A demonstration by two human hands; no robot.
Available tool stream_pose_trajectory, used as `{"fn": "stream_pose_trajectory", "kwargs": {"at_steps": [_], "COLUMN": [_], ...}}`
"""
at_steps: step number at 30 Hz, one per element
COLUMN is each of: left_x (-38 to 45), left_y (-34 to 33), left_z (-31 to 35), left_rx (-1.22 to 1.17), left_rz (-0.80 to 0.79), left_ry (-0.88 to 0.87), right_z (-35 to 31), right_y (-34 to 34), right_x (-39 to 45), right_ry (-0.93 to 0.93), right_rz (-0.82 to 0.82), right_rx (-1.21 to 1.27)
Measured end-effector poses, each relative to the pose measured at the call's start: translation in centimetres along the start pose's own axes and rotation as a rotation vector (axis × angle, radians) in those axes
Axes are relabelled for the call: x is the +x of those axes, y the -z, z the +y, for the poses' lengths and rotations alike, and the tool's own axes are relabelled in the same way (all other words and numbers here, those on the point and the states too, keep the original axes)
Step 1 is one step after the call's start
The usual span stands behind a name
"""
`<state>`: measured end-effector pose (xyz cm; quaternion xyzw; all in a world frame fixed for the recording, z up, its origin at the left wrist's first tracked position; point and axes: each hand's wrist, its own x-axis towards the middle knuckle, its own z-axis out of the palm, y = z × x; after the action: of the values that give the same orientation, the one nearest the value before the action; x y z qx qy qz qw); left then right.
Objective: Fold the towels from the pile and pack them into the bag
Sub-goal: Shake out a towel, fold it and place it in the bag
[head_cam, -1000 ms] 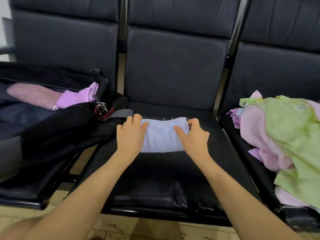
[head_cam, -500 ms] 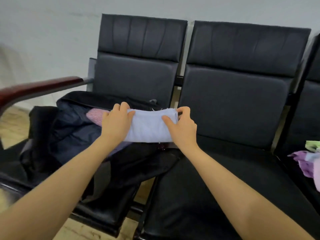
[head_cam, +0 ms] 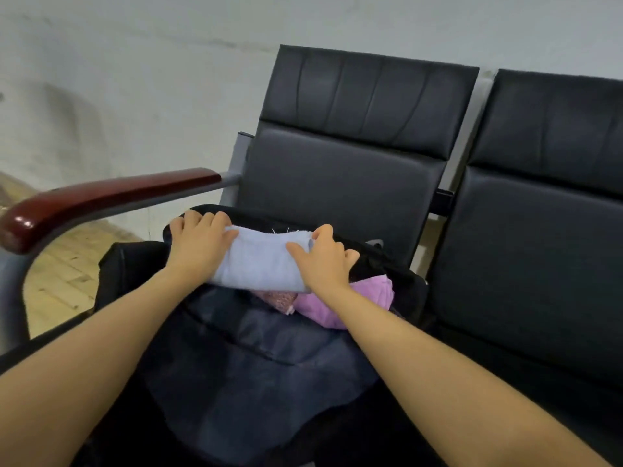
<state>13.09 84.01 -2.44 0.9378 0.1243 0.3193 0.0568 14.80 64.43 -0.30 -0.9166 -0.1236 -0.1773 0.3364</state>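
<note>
Two hands: both engaged on one folded pale blue towel (head_cam: 261,261), held at its opposite ends over the open bag (head_cam: 236,358).
Left hand (head_cam: 199,246): laid over the towel's left end, fingers curled over its far edge, gripping it.
Right hand (head_cam: 322,259): clasps the right end, thumb lying on the top face, fingers wrapped around the end.
Towel condition: folded into a compact rectangle; a few loose threads stand up at the far edge.
Towel position: inside the mouth of the bag, near its far rim, overlapping the items already there. Whether it rests on them or is held just above cannot be told.
Bag contents: a purple towel (head_cam: 350,303) folded at the right, and a strip of pink speckled towel (head_cam: 278,298) showing beneath the blue one.
Bag location: on the end seat (head_cam: 337,183) of a black bench, beside a dark red armrest (head_cam: 101,200); a second seat (head_cam: 539,247) adjoins on the right.
Work done, as judged: at least two towels packed; the blue one folded and at the point of being placed.
Work left, as judged: let go of the blue towel and settle it flat. The pile is out of view, so the number remaining cannot be stated.
</note>
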Motion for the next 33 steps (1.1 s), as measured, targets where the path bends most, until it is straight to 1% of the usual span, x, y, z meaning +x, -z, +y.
{"fn": "stream_pose_trajectory", "kwargs": {"at_steps": [2,4,8,11,13,15,16,17,19,20,21,23,25,26,28,30,31,33], "left_x": [0.5,0.2,-1.8,-2.4,-2.3,-2.2,-2.2,-2.3,-3.2,-4.0,-5.1,-6.9,-7.7,-7.6,-6.8,-6.3,-6.1,-5.9], "left_y": [-1.0,-2.5,-6.2,-8.0,-8.2,-8.6,-8.8,-8.5,-8.3,-8.4,-8.5,-8.6,-9.1,-9.4,-10.1,-10.5,-10.7,-10.5], "left_z": [-1.1,-2.3,-4.6,-5.1,-4.6,-4.1,-3.8,-3.4,-2.5,-2.2,-1.9,-1.8,-2.4,-2.5,-2.4,-2.3,-2.3,-2.4], "left_rx": [-0.013,0.048,0.133,0.23,0.325,0.39,0.396,0.383,0.299,0.25,0.213,0.201,0.183,0.181,0.204,0.244,0.261,0.281], "left_rz": [-0.073,-0.155,-0.192,-0.155,-0.112,-0.046,-0.021,-0.007,-0.013,-0.025,-0.079,-0.267,-0.441,-0.491,-0.48,-0.478,-0.497,-0.556], "left_ry": [-0.031,-0.105,-0.289,-0.316,-0.377,-0.442,-0.449,-0.432,-0.402,-0.415,-0.422,-0.362,-0.258,-0.221,-0.246,-0.292,-0.302,-0.289], "right_z": [0.5,1.9,4.3,4.8,5.1,5.3,5.4,5.3,5.2,5.3,5.6,6.2,6.8,7.1,7.5,8.2,8.3,8.2], "right_y": [-2.4,-4.9,-9.1,-10.8,-11.3,-11.7,-11.9,-12.0,-12.1,-12.2,-12.3,-12.2,-12.7,-12.7,-12.7,-12.5,-12.3,-12.1], "right_x": [-0.1,-1.2,-4.5,-5.8,-5.7,-5.5,-5.4,-5.4,-5.6,-5.6,-5.6,-5.5,-5.7,-6.1,-6.6,-6.7,-6.4,-5.8], "right_ry": [-0.059,-0.113,-0.125,-0.115,-0.124,-0.133,-0.123,-0.104,-0.059,-0.013,0.041,0.173,0.241,0.261,0.305,0.268,0.249,0.231], "right_rz": [-0.017,-0.044,-0.117,-0.153,-0.151,-0.145,-0.091,0.01,0.08,0.093,0.084,0.091,0.038,-0.014,-0.108,-0.32,-0.384,-0.408], "right_rx": [0.015,-0.016,-0.126,-0.207,-0.225,-0.295,-0.348,-0.389,-0.437,-0.427,-0.399,-0.338,-0.279,-0.293,-0.325,-0.307,-0.325,-0.382]}}
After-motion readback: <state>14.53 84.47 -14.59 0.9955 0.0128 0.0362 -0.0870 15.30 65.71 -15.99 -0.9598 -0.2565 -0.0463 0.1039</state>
